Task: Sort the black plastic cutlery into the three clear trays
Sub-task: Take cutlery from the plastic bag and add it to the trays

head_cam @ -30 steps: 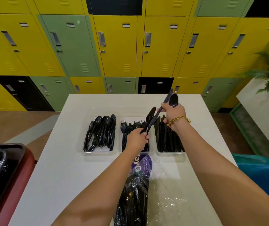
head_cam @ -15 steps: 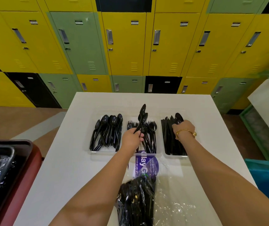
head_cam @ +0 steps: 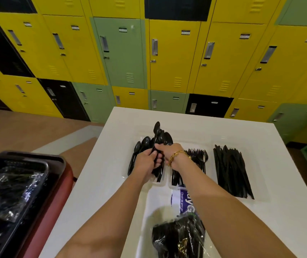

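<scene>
Spoons (head_cam: pixel 159 135) in a small black bunch stand up out of both hands, bowls pointing away from the person, right over the spoon tray (head_cam: pixel 130 178). The left hand (head_cam: pixel 146 162) has its fingers curled round the handles of the bunch from the near side. The right hand (head_cam: pixel 169 149), wearing a gold bracelet (head_cam: pixel 177 156) at the wrist, meets it from the far side, its fingers closed on the same bunch just below the bowls. More spoons lie in the tray beneath and to the left of the left hand, bowls pointing away from the person.

Just to the right of the right wrist sits the fork tray (head_cam: pixel 172 186), partly hidden by that forearm, with the forks (head_cam: pixel 198 157) lying tines away. Farther right, well apart from both hands, the knife tray (head_cam: pixel 260 199) holds a fanned stack of knives (head_cam: pixel 229 168). All three clear trays stand side by side on the white surface (head_cam: pixel 100 192).

Nearer the person than the hands, between the two forearms, a clear plastic bag (head_cam: pixel 178 237) with a purple label holds more black cutlery. Off to the left of the left arm, a dark tray (head_cam: pixel 55 161) carries crinkled plastic-wrapped packs. Yellow, green and black lockers (head_cam: pixel 173 53) fill the wall beyond.
</scene>
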Demonstrator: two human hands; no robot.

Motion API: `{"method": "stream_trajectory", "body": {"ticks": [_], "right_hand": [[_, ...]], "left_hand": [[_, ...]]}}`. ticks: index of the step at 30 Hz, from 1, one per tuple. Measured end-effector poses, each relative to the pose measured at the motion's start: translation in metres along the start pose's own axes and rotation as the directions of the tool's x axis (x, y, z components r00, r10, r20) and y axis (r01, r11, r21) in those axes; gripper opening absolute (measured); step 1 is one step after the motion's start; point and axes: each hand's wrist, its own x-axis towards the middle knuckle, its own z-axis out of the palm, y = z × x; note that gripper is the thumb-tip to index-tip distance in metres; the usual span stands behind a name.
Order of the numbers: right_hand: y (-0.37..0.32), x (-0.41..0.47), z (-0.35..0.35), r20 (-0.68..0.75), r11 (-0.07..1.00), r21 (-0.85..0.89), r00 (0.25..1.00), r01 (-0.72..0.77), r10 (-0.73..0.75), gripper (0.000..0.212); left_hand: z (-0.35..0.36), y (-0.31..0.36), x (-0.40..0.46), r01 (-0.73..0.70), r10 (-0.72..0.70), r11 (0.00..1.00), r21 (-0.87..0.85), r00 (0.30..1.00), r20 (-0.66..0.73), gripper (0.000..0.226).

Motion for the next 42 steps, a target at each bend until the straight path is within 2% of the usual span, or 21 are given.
{"method": "stream_trajectory", "body": {"ticks": [6, 8, 11, 15, 17, 22, 24, 26, 29, 30, 33, 34, 38, 40, 42], "right_hand": [[0.0, 0.022, 0.031, -0.069, 0.997, 0.011, 0.994, -0.082, 0.082, 0.017], [0.001, 0.029, 0.038, -0.093, 0.995, -0.023, 0.991, -0.097, 0.095, 0.024], [0.003, 0.038, 0.044, -0.144, 0.989, -0.109, 0.986, -0.102, 0.085, 0.037], [0.002, 0.041, 0.047, -0.19, 0.979, -0.175, 0.979, -0.102, 0.068, 0.045], [-0.002, 0.041, 0.046, -0.19, 0.979, -0.172, 0.979, -0.111, 0.077, 0.043], [-0.007, 0.036, 0.043, -0.101, 0.992, 0.02, 0.987, -0.122, 0.123, 0.032], [-0.005, 0.037, 0.045, -0.147, 0.993, 0.022, 0.982, -0.116, 0.118, 0.028], [-0.003, 0.035, 0.046, -0.185, 0.994, -0.047, 0.979, -0.095, 0.085, 0.021], [-0.005, 0.022, 0.047, -0.19, 0.955, -0.288, 0.982, -0.068, 0.013, 0.011], [-0.007, 0.016, 0.047, -0.186, 0.931, -0.36, 0.982, -0.054, -0.015, 0.013], [-0.014, -0.005, 0.039, -0.127, 0.837, -0.545, 0.984, 0.035, -0.124, 0.037], [-0.017, -0.012, 0.032, -0.119, 0.819, -0.572, 0.982, 0.055, -0.149, 0.038], [-0.012, -0.04, -0.008, -0.036, 0.813, -0.583, 0.998, 0.018, -0.048, 0.018], [0.003, -0.053, -0.038, -0.017, 0.825, -0.564, 1.0, -0.023, 0.017, 0.021], [0.021, -0.072, -0.07, -0.014, 0.775, -0.626, 0.995, -0.089, 0.103, 0.029]], "left_hand": [[-0.024, -0.003, 0.013, 0.086, -0.084, 0.992, 0.097, 0.996, -0.024, 0.035], [-0.03, -0.006, 0.017, 0.083, -0.068, 0.967, 0.243, 0.995, -0.066, 0.035], [-0.036, -0.008, 0.018, 0.071, 0.028, 0.804, 0.591, 0.987, -0.156, 0.04], [-0.038, -0.01, 0.019, 0.069, 0.071, 0.669, 0.74, 0.985, -0.157, 0.04], [-0.038, -0.012, 0.022, 0.07, 0.079, 0.655, 0.752, 0.984, -0.16, 0.036], [-0.039, -0.011, 0.021, 0.071, 0.092, 0.643, 0.762, 0.981, -0.169, 0.023], [-0.038, -0.011, 0.019, 0.068, 0.092, 0.647, 0.76, 0.982, -0.166, 0.024], [-0.039, -0.009, 0.016, 0.076, 0.097, 0.637, 0.767, 0.979, -0.178, 0.024], [-0.039, -0.006, 0.01, 0.094, 0.121, 0.594, 0.799, 0.971, -0.204, 0.025], [-0.038, -0.004, 0.008, 0.085, 0.137, 0.588, 0.805, 0.97, -0.202, 0.026], [-0.028, -0.001, -0.002, 0.008, 0.2, 0.61, 0.792, 0.966, -0.164, 0.027], [-0.025, -0.001, -0.005, -0.033, 0.227, 0.626, 0.779, 0.963, -0.142, 0.027], [-0.006, -0.002, -0.027, -0.231, 0.321, 0.667, 0.708, 0.947, 0.007, 0.027], [0.004, -0.008, -0.042, -0.291, 0.325, 0.663, 0.69, 0.942, 0.084, 0.027], [0.014, -0.017, -0.059, -0.311, 0.291, 0.664, 0.68, 0.945, 0.148, 0.027]]}}
